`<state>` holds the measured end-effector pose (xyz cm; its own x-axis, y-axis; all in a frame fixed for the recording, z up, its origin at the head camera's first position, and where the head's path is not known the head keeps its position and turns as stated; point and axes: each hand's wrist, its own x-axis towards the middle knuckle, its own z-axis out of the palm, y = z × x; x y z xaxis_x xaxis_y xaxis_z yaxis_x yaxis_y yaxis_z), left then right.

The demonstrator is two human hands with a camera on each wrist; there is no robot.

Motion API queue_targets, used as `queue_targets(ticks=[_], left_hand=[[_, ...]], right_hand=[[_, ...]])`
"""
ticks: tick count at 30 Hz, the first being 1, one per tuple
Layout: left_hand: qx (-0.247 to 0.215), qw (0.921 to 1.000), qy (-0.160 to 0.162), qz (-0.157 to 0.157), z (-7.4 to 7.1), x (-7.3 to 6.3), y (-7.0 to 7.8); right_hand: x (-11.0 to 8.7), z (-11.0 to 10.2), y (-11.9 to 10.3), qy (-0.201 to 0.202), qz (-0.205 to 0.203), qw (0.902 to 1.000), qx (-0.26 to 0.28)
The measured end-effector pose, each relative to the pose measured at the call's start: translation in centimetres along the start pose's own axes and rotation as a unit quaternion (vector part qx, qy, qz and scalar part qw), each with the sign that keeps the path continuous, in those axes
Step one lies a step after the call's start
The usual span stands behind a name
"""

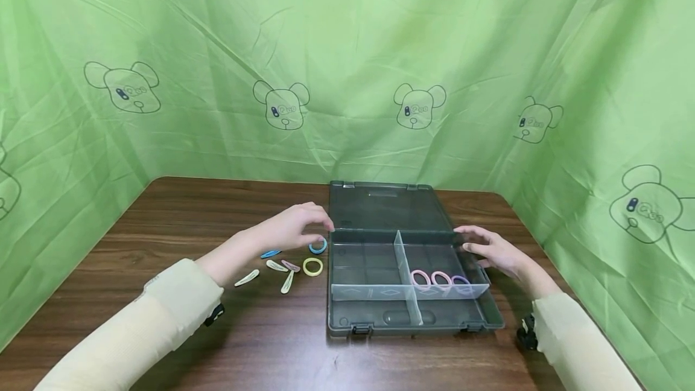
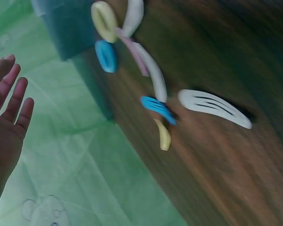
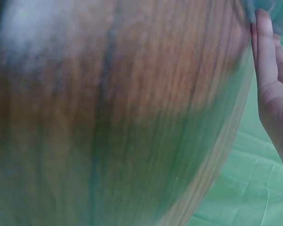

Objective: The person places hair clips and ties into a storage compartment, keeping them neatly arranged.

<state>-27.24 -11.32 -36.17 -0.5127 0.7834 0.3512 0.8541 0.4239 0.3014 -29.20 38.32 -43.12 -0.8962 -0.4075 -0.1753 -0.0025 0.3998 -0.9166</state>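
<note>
A dark translucent divided box (image 1: 365, 258) lies on the table with its lid (image 1: 388, 207) folded back. Two pink hair ties (image 1: 420, 279) and a purple hair tie (image 1: 461, 283) stand in its back right compartment, against the front divider. My left hand (image 1: 295, 226) hovers at the box's left edge, fingers relaxed and apart, holding nothing. Below and beside it lie a blue hair tie (image 1: 318, 246), a yellow hair tie (image 1: 312, 267) and several snap hair clips (image 2: 212, 106). At the box's right edge, my right hand (image 1: 496, 251) rests its fairly straight fingers (image 3: 266, 44) against the side.
Clear dividers (image 1: 403, 258) split the box into compartments. Two latches (image 1: 362, 329) sit on its front edge. Behind the wooden table (image 1: 255, 343) and along its sides hangs a green curtain (image 1: 347, 29) with printed bear heads.
</note>
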Motion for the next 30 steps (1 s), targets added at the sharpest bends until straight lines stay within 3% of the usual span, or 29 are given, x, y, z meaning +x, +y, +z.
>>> queue_targets(ticks=[7, 15, 25, 30], left_hand=[[0.021, 0.9992, -0.024, -0.023, 1.7, -1.0, -3.0], [0.047, 0.9956, -0.035, -0.073, 3.1, -1.8, -6.1], [0.025, 0.9945, -0.034, -0.096, 4.4, -1.2, -7.5], [0.023, 0.9927, -0.049, -0.107, 5.0, -0.8, -7.7]], right_hand=[[0.1, 0.0, 0.2, -0.003, -0.012, 0.9999, 0.011], [0.1, 0.0, 0.1, 0.006, 0.001, 0.9997, 0.022], [0.1, 0.1, 0.3, 0.004, -0.002, 0.9999, 0.009], [0.1, 0.1, 0.3, 0.008, 0.005, 0.9998, 0.017]])
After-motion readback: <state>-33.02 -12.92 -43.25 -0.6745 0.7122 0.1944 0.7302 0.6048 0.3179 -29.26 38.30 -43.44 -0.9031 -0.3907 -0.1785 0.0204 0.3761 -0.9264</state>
